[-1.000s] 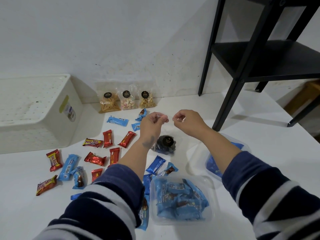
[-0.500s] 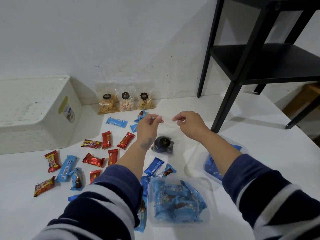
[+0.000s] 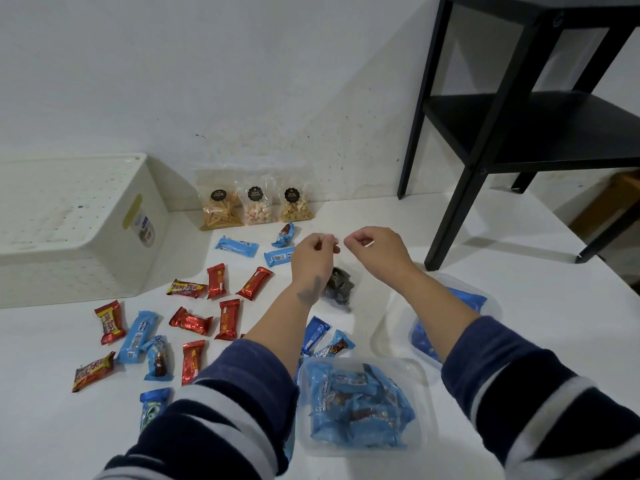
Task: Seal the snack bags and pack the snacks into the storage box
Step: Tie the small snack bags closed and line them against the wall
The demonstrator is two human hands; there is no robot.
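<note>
Both hands, left hand (image 3: 313,252) and right hand (image 3: 370,245), pinch the clear dark-snack bag (image 3: 337,289) top; each grip should press evenly along the seal.

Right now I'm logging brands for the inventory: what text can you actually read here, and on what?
"Beng-Beng": red and yellow wrapper, upside down; the same print shows on three more wrappers like it.
Blue wrappers: white lettering, too blurred to read.
Red wrappers: print too small.
Round black labels on the three snack bags: gold text, unreadable.
Sticker on the storage box: unreadable.
</note>
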